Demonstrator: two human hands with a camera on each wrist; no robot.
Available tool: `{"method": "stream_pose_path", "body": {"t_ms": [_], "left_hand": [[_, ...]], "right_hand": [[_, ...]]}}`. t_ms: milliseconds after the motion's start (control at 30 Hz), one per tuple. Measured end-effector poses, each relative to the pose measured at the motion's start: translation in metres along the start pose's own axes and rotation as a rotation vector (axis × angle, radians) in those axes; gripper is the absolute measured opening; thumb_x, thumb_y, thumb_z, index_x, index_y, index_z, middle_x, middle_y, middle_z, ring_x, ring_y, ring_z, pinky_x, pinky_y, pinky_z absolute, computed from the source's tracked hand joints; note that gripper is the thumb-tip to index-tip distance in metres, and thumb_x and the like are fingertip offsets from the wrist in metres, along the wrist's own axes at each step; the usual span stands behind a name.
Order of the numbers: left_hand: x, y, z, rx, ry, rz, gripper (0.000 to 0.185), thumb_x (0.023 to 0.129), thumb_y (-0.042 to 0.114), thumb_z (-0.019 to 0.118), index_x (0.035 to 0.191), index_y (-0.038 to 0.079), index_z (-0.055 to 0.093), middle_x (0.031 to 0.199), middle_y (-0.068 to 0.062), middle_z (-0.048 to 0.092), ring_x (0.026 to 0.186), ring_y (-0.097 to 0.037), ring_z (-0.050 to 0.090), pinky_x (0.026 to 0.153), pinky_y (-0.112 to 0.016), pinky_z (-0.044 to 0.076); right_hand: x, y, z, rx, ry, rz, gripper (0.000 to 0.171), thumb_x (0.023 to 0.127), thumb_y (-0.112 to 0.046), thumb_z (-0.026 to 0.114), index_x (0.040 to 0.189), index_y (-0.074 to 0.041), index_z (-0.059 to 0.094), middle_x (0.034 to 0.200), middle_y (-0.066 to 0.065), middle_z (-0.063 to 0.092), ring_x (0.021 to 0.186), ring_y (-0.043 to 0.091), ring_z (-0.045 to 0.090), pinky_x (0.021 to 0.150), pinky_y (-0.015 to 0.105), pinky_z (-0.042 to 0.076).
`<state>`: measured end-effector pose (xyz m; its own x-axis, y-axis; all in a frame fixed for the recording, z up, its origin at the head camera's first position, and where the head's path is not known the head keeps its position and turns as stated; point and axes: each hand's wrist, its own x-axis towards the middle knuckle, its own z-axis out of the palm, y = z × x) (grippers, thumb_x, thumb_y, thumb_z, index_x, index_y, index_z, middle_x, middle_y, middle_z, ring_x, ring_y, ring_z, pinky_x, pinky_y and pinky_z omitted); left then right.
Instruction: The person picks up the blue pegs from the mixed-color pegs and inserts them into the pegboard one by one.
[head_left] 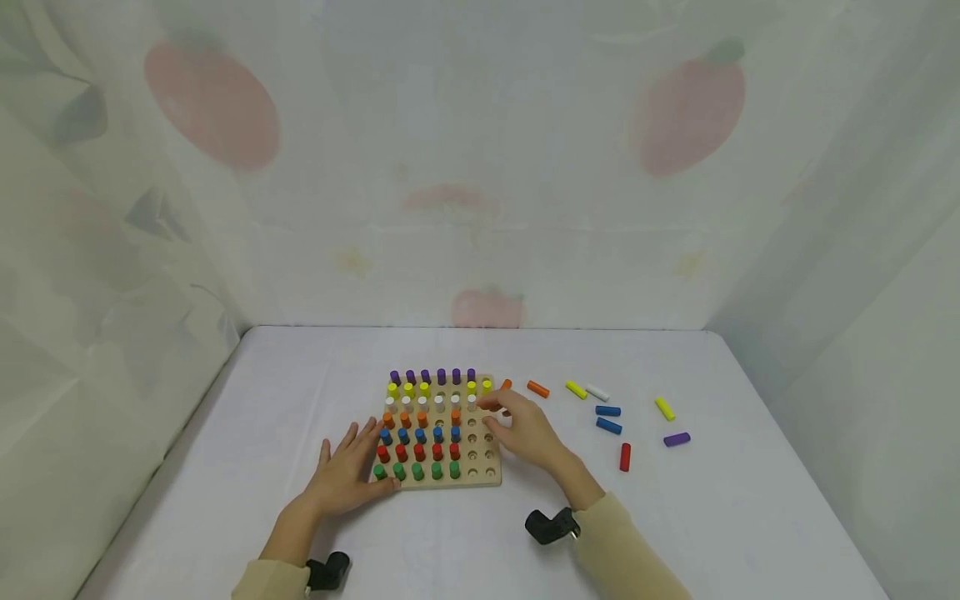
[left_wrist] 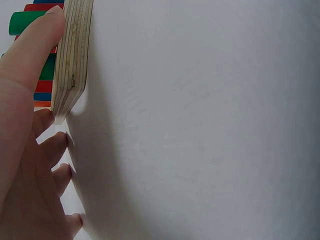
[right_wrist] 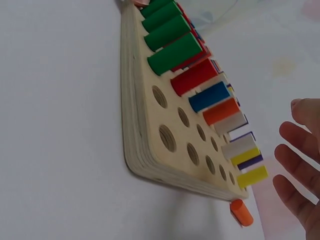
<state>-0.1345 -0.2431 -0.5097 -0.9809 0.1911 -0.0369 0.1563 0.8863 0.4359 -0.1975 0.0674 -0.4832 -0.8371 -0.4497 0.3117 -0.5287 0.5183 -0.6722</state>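
1. Looking down from the head view, a square pale wooden pegboard (head_left: pixel 480 477) lies on the white table (head_left: pixel 225 433), nearer its front edge than its back. Rows of upright coloured pegs fill most holes; the right-hand columns are largely bare. The left hand (head_left: pixel 347 477) lies flat, fingers straight, fingertips touching the board's front left corner beside the green pegs (head_left: pixel 417 471). The right hand (head_left: pixel 525 432) hovers over the board's right edge, fingers loosely spread, its grip holding nothing I can see. An orange wooden peg (head_left: pixel 537 388) lies toward the table's right side with other loose pegs, among them two blue pegs (head_left: pixel 608 418), a red peg (head_left: pixel 626 457) and a purple peg (head_left: pixel 677 439).

2. In the left wrist view, the left hand's (left_wrist: pixel 25 150) thumb presses the layered board edge (left_wrist: pixel 72 55); the other fingers rest straight on the table.

3. In the right wrist view, the right hand's fingers (right_wrist: pixel 300 170) are apart and bare, just beside the board (right_wrist: pixel 145 145). A short orange peg (right_wrist: pixel 242 212) lies by its corner.
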Motion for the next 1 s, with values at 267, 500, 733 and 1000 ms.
{"method": "stream_pose_path", "body": {"t_ms": [267,500,733,1000], "left_hand": [[0.0,0.002,-0.001,-0.006,-0.001,-0.006,0.101,0.067,0.062,0.069,0.144,0.011,0.031,0.15,-0.012,0.027,0.137,-0.042,0.017,0.101,-0.07,0.001],[0.0,0.002,-0.002,-0.003,0.002,0.0,0.1,0.067,0.062,0.069,0.144,0.01,0.032,0.15,-0.014,0.028,0.137,-0.043,0.017,0.101,-0.071,0.001],[0.001,0.002,-0.001,0.002,-0.009,-0.01,0.101,0.067,0.064,0.068,0.145,0.013,0.03,0.151,-0.011,0.027,0.138,-0.041,0.016,0.102,-0.07,0.001],[0.0,0.002,-0.001,0.002,-0.012,-0.011,0.101,0.067,0.064,0.068,0.144,0.011,0.031,0.15,-0.012,0.027,0.137,-0.042,0.016,0.101,-0.071,0.001]], "right_hand": [[-0.007,0.013,-0.017,0.002,0.1,0.006,0.025,0.085,-0.011,0.066,0.109,-0.012,0.06,0.104,-0.002,0.064,0.097,0.011,0.059,0.079,0.035,0.053],[-0.019,0.025,-0.033,0.004,0.134,0.065,0.027,0.085,-0.013,0.066,0.111,-0.016,0.059,0.107,-0.005,0.063,0.099,0.011,0.059,0.082,0.034,0.053],[-0.035,0.038,-0.046,-0.023,0.142,0.119,0.026,0.086,-0.014,0.065,0.111,-0.016,0.06,0.107,-0.005,0.064,0.099,0.011,0.059,0.082,0.035,0.053],[-0.055,0.052,-0.061,-0.072,0.162,0.131,0.027,0.084,-0.012,0.066,0.111,-0.014,0.06,0.105,0.001,0.066,0.099,0.014,0.06,0.08,0.036,0.053]]}}
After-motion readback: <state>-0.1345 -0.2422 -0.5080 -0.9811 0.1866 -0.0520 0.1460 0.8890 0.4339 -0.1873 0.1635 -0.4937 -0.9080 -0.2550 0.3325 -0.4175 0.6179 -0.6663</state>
